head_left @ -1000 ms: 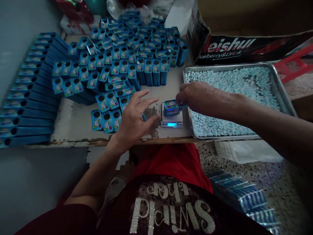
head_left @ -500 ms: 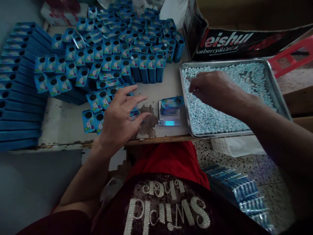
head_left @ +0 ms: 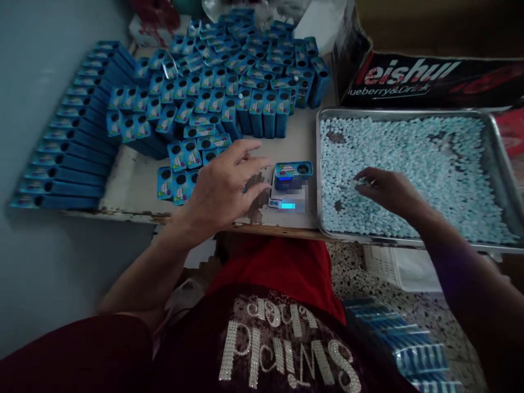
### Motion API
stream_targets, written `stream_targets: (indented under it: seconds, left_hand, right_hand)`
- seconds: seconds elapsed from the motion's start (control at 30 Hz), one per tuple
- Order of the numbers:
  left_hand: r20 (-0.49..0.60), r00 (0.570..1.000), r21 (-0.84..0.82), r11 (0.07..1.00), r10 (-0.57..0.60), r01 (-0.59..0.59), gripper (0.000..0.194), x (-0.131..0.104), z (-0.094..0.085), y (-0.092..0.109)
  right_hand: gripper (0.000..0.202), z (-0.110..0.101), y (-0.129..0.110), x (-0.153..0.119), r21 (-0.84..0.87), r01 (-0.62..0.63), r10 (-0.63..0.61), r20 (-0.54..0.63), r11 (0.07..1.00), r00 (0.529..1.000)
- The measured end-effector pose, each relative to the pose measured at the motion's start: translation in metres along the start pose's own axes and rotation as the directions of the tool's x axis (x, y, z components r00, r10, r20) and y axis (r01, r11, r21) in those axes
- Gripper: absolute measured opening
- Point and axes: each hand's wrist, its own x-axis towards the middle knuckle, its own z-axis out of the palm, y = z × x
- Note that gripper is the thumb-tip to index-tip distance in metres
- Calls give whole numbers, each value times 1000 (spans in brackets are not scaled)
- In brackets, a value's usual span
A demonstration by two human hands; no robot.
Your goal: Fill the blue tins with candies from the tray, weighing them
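1. Along the desk's (head_left: 133,188) left edge, a leaning row of slim cartons (head_left: 77,142); best left undisturbed.
2. Near the desk's front edge, left hand (head_left: 225,177) curved, released, nothing visible in grasp; best kept off the scale (head_left: 283,193) while checking the display.
3. On the scale, just beside the tray's (head_left: 320,180) left edge, blue box (head_left: 293,169), hole facing up; keep centred and steady.
4. In the tray's left half, right hand (head_left: 387,188) with fingertips gathered at pale pellets (head_left: 388,142); cannot tell whether grasping any. Best to pinch lightly, few at once.
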Motion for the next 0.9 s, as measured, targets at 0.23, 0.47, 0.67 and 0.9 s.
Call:
stream_targets:
  seconds: [0.23, 0.47, 0.67, 0.9]
  left_hand:
    - [87, 996, -22, 1000, -10, 12, 38, 1, 0, -8]
    - [172, 985, -60, 998, -1, 12, 62, 17, 15, -4]
    - [152, 988, -99, 995, 9, 6, 63, 11, 17, -5]
    - [111, 993, -149, 988, -27, 44, 66, 9, 39, -17]
  right_hand:
    - [53, -2, -33, -14, 734, -318, 338, 127, 600, 932]
    - [41, 6, -63, -14, 833, -305, 193, 242, 461, 951]
    - [58, 2, -130, -6, 809, -213, -20, 267, 548, 964]
    - [38, 18, -169, 21, 700, -40, -147, 205, 713, 968]
